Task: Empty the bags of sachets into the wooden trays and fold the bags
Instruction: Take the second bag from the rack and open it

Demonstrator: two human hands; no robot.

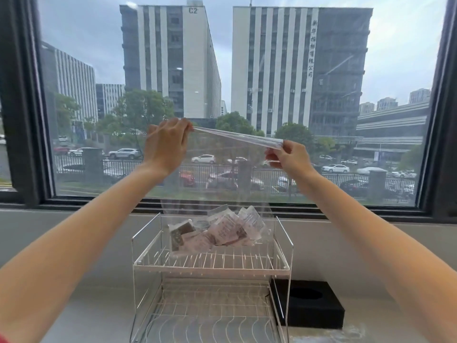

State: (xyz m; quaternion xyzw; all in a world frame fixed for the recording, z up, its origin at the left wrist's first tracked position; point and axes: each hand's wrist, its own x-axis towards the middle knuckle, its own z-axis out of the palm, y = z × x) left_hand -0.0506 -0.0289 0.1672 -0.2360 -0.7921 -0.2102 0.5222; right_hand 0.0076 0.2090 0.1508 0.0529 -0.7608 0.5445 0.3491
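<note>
Window (321, 70) behind; both hands' grip holds bag (222, 169) over wire rack (212, 266) w/ sachets (222, 231).

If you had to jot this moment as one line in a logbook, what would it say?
left hand: grips bag edge | right hand: grips other edge | clear bag: raised, stretched | sachets: in bag bottom on wire rack

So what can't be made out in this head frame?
- Print on the sachets: too small, blurred behind the clear bag.
- Whether the bag's lower end is open: transparent, lost against the wire rack.
- Left hand fingertips: hidden behind the hand.
- Wooden trays: none in view.
</note>
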